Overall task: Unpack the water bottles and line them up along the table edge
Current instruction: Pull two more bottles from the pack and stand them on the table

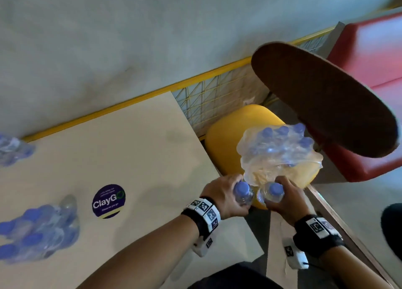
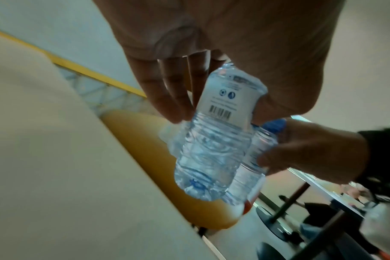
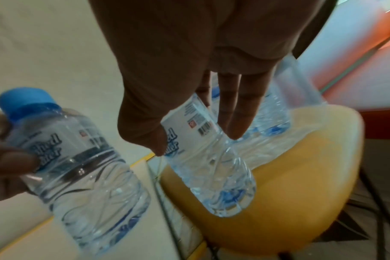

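Each hand, left (image 1: 226, 194) and right (image 1: 285, 198), gripped a bottle (image 1: 243, 193) off the table's (image 1: 134, 140) right edge; wrapped packs (image 1: 278, 149) remained, none lined up.

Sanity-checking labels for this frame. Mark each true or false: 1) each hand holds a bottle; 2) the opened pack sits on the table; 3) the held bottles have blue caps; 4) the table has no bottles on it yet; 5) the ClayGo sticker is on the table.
1) Left hand and right hand each hold one bottle. True.
2) The opened pack sits on the table. False: it rests on the yellow chair seat beside the table.
3) The left bottle and right bottle have blue caps. True.
4) No bottles on the table. False: a cluster of bottles sits at its left.
5) The ClayGo sticker is on the table. True.
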`<control>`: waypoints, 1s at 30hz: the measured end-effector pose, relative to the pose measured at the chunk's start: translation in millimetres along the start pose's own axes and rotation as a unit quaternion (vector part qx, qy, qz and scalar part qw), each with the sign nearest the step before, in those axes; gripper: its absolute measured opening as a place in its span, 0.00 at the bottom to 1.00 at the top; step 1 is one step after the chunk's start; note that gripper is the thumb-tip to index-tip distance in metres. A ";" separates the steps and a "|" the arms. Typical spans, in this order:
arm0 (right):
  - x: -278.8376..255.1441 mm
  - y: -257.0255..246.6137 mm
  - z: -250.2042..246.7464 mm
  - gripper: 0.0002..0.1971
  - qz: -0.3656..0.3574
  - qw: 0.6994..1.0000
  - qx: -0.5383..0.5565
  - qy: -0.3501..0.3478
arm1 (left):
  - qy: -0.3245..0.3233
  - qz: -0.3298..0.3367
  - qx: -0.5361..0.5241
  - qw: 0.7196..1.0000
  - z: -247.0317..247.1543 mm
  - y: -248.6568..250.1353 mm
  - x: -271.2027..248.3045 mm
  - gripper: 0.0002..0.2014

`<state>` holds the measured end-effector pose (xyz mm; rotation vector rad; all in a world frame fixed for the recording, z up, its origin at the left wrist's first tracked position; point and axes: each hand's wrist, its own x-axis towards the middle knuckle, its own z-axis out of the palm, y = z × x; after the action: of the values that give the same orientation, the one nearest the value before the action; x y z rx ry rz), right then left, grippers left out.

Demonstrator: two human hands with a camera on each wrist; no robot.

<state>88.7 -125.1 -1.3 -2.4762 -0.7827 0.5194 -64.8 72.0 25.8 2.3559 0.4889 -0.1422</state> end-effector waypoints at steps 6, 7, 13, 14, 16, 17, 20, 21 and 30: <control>-32.0 -101.4 50.5 0.29 -0.102 0.988 -0.034 -0.111 | 0.087 -0.126 0.082 0.985 -83.4 -97.8 -107.3 0.30; -35.6 -125.5 63.0 0.28 -0.123 0.984 -0.033 -0.128 | 0.100 -0.146 0.093 0.980 -97.5 -116.1 -127.3 0.30; -49.2 -253.8 157.7 0.27 -0.215 0.952 -0.035 -0.217 | 0.162 -0.250 0.168 0.940 -169.6 -210.2 -219.9 0.29; -52.4 -272.6 173.7 0.27 -0.228 0.948 -0.031 -0.222 | 0.167 -0.262 0.165 0.936 -178.0 -223.0 -230.5 0.28; -60.7 -308.2 202.7 0.28 -0.247 0.939 -0.032 -0.238 | 0.174 -0.283 0.150 0.931 -191.4 -245.1 -245.3 0.26; -64.6 -324.7 215.9 0.29 -0.251 0.936 -0.030 -0.245 | 0.172 -0.293 0.141 0.930 -197.2 -254.8 -249.6 0.25; -72.5 -361.9 253.5 0.30 -0.252 0.933 -0.020 -0.257 | 0.150 -0.308 0.118 0.932 -208.3 -280.4 -254.8 0.24; -74.0 -370.7 264.4 0.30 -0.255 0.932 -0.019 -0.256 | 0.141 -0.310 0.114 0.933 -211.3 -287.0 -255.2 0.24; -72.8 -409.3 317.8 0.31 -0.227 0.942 -0.022 -0.244 | 0.057 -0.337 0.111 0.933 -216.8 -313.1 -258.2 0.18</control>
<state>-295.6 229.6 -17.5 -2.1103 -1.5232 0.9562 -431.0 349.5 49.0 2.3192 1.3913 -0.3930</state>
